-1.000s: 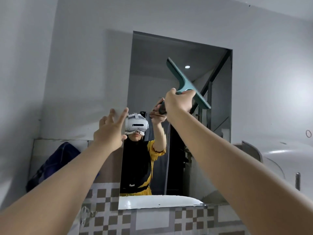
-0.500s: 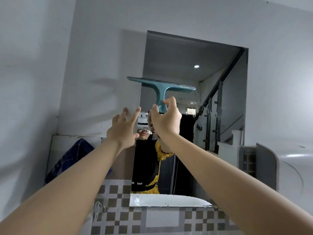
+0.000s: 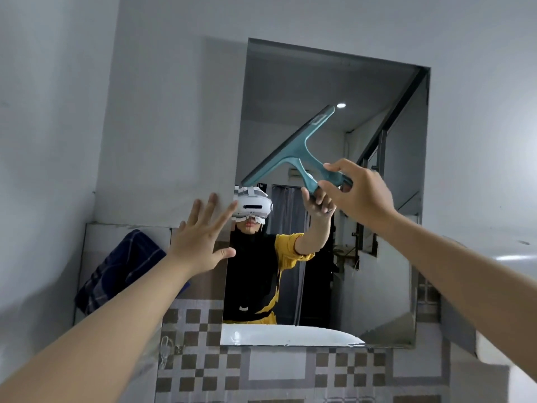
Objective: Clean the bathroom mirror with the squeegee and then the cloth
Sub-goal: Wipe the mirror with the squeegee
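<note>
Tilting squeegee (image 3: 293, 149) now slants upward-right, left hand (image 3: 200, 239) fingers spread wider

Grey wall (image 3: 174, 117), mirror (image 3: 334, 82) mounted on it, dark checked cloth (image 3: 116, 274) apparently hanging at left, checkered tiles (image 3: 203, 359) below

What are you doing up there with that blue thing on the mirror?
A person is cleaning the rectangular wall mirror. Their right hand grips the handle of a teal plastic squeegee, whose blade is tilted diagonally across the glass. Their left hand is open with fingers spread at the mirror's left edge. A dark blue checked cloth hangs on the wall to the left, untouched, so the wiping step hasn't started.
</note>
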A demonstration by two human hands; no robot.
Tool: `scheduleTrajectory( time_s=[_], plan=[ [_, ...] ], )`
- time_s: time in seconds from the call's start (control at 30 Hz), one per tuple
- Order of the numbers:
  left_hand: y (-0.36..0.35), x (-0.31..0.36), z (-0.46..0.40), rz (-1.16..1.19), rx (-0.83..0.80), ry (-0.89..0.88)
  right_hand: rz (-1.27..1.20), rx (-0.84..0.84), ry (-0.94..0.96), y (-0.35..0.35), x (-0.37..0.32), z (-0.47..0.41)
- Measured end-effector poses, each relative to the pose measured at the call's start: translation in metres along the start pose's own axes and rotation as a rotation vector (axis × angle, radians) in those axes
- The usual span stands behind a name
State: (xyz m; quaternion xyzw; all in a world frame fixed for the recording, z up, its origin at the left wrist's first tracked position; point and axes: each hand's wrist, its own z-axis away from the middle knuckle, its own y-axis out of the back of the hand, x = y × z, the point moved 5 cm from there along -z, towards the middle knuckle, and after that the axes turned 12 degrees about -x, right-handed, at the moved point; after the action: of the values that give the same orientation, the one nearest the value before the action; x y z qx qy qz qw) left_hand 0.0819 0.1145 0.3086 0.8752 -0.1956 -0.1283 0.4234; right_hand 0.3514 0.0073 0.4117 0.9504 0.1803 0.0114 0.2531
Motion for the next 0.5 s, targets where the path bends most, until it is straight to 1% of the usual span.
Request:
scheduleTrajectory(
  time_s=[0.3,0.5],
  plan=[
    [-0.003,0.000,-0.001,0.030,-0.049,0.035,0.026,-0.031,0.041,0.029,0.042,0.011],
    [-0.005,-0.001,-0.004,0.055,-0.045,0.050,-0.031,0.010,-0.085,0.054,0.097,0.036]
  ],
)
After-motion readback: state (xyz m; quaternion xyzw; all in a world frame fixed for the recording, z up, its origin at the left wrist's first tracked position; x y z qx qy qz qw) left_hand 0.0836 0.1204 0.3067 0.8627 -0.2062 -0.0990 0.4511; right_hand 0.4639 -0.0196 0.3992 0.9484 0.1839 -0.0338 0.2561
